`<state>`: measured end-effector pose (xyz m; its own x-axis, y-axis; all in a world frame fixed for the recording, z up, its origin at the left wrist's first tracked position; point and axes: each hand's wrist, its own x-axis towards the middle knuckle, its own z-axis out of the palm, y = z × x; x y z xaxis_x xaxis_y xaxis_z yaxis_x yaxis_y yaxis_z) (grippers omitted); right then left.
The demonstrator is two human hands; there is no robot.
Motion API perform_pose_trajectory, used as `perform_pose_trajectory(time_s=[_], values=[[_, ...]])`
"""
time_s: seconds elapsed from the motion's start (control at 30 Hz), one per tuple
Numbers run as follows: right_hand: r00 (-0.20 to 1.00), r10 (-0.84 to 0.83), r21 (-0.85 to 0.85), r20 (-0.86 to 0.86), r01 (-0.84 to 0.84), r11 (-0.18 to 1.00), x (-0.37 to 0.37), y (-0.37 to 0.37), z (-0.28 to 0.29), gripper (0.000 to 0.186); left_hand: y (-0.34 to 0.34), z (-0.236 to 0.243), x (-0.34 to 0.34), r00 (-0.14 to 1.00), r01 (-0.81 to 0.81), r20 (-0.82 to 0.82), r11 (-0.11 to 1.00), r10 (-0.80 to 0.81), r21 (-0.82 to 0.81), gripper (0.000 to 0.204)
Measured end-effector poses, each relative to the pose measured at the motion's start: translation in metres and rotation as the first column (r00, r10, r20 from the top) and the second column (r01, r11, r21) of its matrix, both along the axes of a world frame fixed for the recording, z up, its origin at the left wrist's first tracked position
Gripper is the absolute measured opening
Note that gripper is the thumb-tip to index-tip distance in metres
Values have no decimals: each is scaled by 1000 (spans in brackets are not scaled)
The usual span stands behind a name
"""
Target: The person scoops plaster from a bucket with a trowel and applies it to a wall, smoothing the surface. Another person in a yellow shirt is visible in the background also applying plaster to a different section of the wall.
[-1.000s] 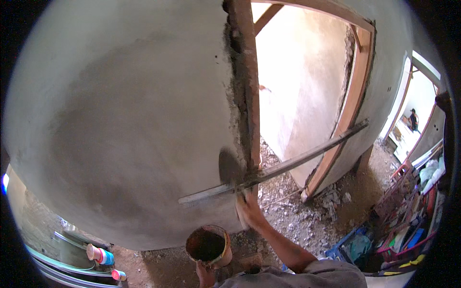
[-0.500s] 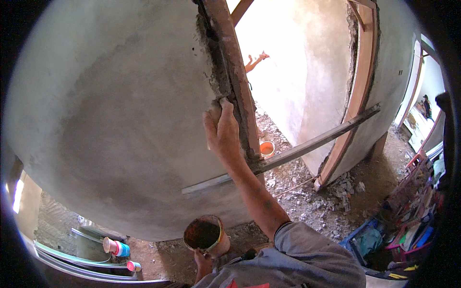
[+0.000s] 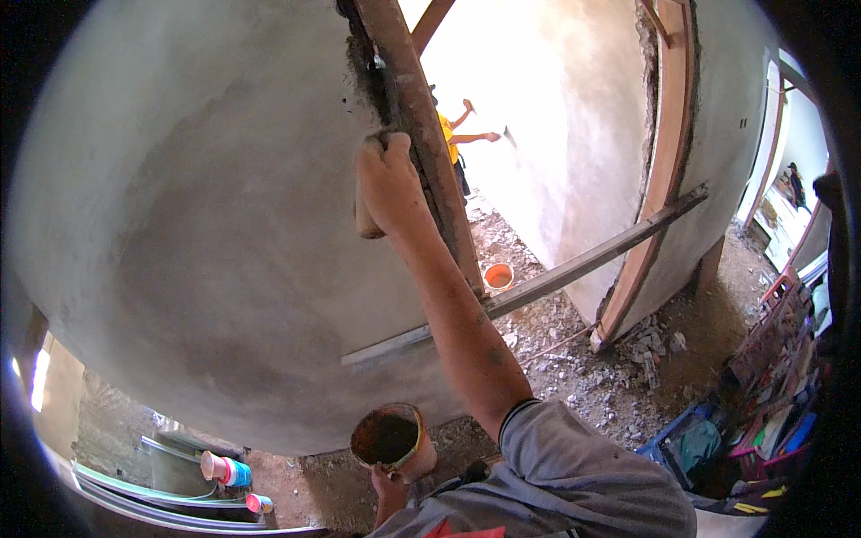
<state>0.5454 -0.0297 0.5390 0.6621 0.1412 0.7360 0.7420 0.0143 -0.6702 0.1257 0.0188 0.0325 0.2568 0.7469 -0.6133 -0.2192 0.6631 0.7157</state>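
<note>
My right hand (image 3: 393,184) is raised against the grey plastered wall (image 3: 224,206), beside its rough edge along the wooden door frame (image 3: 430,152). Its fingers are closed round a tan, block-like tool (image 3: 366,220), mostly hidden by the hand, so its exact kind does not show. Low in front of me, my left hand (image 3: 387,489) grips a dirty bucket (image 3: 420,453) by its rim. The bucket tilts toward the wall, and its inside looks dark and stained.
A long straight bar (image 3: 592,251) crosses the doorway at waist height. Rubble (image 3: 574,394) covers the floor beyond, near an orange bucket (image 3: 499,276). Another person (image 3: 455,148) works inside the bright room. Crates of clutter (image 3: 691,448) stand at right; paint cans (image 3: 224,470) lie at left.
My right hand has moved up along the wall's edge, uncovering more of the block-like tool. The bucket has shifted slightly right in view. More of the other person now shows in the doorway.
</note>
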Motion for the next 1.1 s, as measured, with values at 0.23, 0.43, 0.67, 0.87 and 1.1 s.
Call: perform_pose_trajectory(time_s=[0.23, 0.43, 0.67, 0.87, 1.1], values=[[502, 703, 524, -504, -469, 711, 0, -24, 57, 43, 1, -4, 15, 999, -15, -34, 994, 12, -104, 19], [680, 512, 311, -525, -406, 859, 3, -28, 53, 44, 16, -48, 13, 996, 90, 29, 995, -89, -38, 19], [998, 57, -229, 7, -54, 972, 42, 9, 53, 31, 22, -72, 21, 955, 250, -176, 967, -238, 47, 29], [991, -6, -376, 137, 57, 925, 39, 7, 55, 29, -7, -43, 3, 787, 617, -560, 314, -260, 722, 41], [684, 507, 282, -524, -423, 861, 2, -30, 66, 44, -12, -8, 10, 726, 676, -505, 620, -467, 399, 46]])
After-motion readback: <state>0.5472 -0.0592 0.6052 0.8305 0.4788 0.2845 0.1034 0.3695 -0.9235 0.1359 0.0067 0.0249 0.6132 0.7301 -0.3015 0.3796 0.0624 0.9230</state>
